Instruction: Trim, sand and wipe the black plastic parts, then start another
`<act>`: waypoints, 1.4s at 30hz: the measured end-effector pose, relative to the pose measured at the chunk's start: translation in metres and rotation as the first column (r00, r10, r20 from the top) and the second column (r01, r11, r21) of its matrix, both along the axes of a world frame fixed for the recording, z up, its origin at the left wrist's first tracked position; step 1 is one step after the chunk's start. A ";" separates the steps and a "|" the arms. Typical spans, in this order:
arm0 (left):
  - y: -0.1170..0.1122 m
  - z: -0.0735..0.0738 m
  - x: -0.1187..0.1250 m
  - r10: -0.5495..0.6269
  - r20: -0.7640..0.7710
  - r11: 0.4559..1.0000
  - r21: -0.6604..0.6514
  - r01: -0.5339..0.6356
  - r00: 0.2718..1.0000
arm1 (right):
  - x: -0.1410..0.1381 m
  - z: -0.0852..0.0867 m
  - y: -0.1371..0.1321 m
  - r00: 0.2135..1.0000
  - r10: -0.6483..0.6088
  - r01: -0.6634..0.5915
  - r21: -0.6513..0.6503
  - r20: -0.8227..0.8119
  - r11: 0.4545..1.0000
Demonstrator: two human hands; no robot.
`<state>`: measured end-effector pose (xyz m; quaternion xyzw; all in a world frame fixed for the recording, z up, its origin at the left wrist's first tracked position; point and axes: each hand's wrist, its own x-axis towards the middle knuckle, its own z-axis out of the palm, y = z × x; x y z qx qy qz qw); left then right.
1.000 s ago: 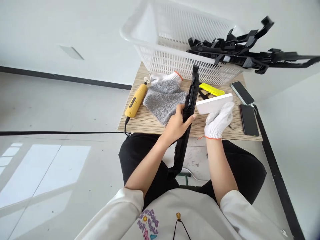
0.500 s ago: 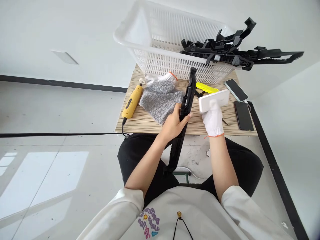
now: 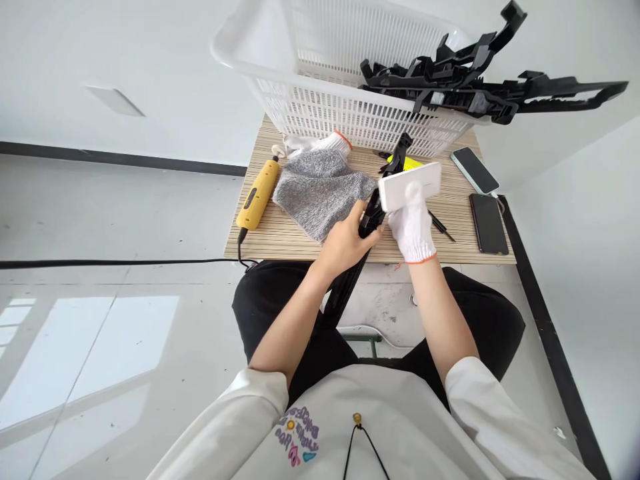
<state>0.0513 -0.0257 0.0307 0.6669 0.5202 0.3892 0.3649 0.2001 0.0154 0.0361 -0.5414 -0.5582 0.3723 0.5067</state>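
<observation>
My bare left hand (image 3: pixel 349 240) is closed round a long black plastic part (image 3: pixel 376 212) that runs from my lap up over the table edge toward the basket. My right hand (image 3: pixel 412 220), in a white knit glove, grips a white rectangular block (image 3: pixel 411 185) and holds it across the black part, just above my left hand. The block hides the middle of the part. A grey glove (image 3: pixel 321 191) lies on the wooden table (image 3: pixel 290 237) just left of my left hand.
A white plastic basket (image 3: pixel 320 113) stands at the table's back with several long black parts (image 3: pixel 480 93) lying across its right rim. A yellow corded tool (image 3: pixel 257 195) lies at left. Two phones (image 3: pixel 487 223) lie at right, with a thin black tool (image 3: pixel 441 227) nearby.
My right hand has carried the white block leftward, from beside the black part to across it. The top end of the black part has tilted to the right.
</observation>
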 end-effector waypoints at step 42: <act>0.000 -0.001 0.001 0.027 -0.005 1.000 0.004 -0.027 1.000 | -0.014 -0.006 0.004 0.877 0.080 -0.126 -0.066 -0.473 0.990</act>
